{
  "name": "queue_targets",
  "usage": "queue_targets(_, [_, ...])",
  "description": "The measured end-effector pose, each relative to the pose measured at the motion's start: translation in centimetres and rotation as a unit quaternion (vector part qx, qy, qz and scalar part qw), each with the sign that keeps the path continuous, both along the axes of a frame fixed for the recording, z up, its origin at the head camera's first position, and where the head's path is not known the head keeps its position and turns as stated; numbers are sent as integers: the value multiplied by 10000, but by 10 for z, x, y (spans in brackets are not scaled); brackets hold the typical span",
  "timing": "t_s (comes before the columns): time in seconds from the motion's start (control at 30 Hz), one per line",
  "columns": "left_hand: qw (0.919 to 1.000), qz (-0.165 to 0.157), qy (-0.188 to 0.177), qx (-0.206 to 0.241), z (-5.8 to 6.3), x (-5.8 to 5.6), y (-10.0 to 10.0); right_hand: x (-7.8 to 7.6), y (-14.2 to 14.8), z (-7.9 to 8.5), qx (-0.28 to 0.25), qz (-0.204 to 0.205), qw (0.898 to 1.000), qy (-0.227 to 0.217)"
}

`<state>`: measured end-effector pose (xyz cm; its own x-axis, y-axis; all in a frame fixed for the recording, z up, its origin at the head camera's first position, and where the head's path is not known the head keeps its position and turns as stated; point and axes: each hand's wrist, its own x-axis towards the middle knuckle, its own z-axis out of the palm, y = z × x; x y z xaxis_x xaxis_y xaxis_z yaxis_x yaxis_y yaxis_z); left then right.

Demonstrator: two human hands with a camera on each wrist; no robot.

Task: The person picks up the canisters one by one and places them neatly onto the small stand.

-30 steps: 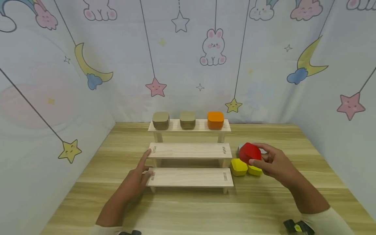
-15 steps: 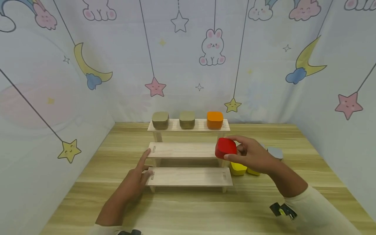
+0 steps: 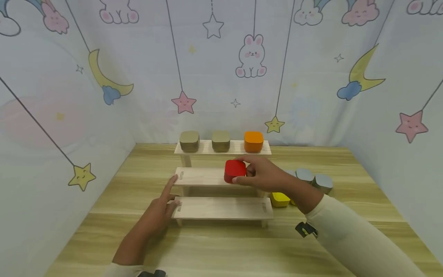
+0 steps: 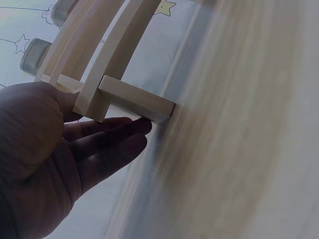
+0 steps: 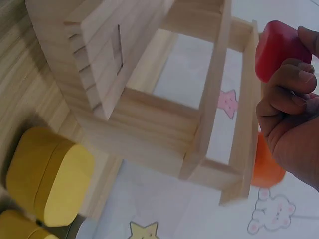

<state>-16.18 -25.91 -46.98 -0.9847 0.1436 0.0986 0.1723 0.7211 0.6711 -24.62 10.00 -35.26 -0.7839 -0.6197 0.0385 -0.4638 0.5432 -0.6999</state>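
Between thumb and fingers, my right hand holds a red rounded block at the middle step of a three-step wooden rack. Whether the block touches the step cannot be told. My left hand lies at the rack's left end, its index finger stretched to the middle step and its thumb on the lower step. In the left wrist view, the other fingers extend loosely beside the rack's leg. Along the top step stand two khaki blocks and an orange block.
Yellow blocks lie right of the rack, partly hidden by the right arm; two show in the right wrist view. Several grey blocks sit behind them on the wood-grain table. A printed curtain encloses the back and sides.
My right hand has carried the red block leftward, from above the yellow and grey blocks to the middle step. My left hand stays at the rack's left end.
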Motion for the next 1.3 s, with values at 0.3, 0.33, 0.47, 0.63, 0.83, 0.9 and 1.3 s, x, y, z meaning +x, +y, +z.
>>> queue_targets(0.3, [9998,154,-126,-56,-1,0,0,-3,-47,-1,215,307,9987,335])
queue_targets(0.33, [9997,182,-151,-74,0,0,0,-4,-51,-1,225,288,9988,334])
queue_targets(0.47, [9993,250,-253,-111,3,1,2,-8,-64,1,232,239,9991,264])
queue_targets(0.63, [9992,240,-306,-100,5,1,3,-14,-79,-3,189,433,9985,278])
queue_targets(0.83, [9983,319,-490,-77,4,0,3,-20,-101,-13,-93,749,9962,427])
queue_targets(0.9, [9980,336,-526,-56,4,0,3,-21,-107,-15,-173,879,9948,489])
queue_targets(1.3, [9979,302,-570,21,5,-1,2,-25,-124,-16,18,879,9951,454])
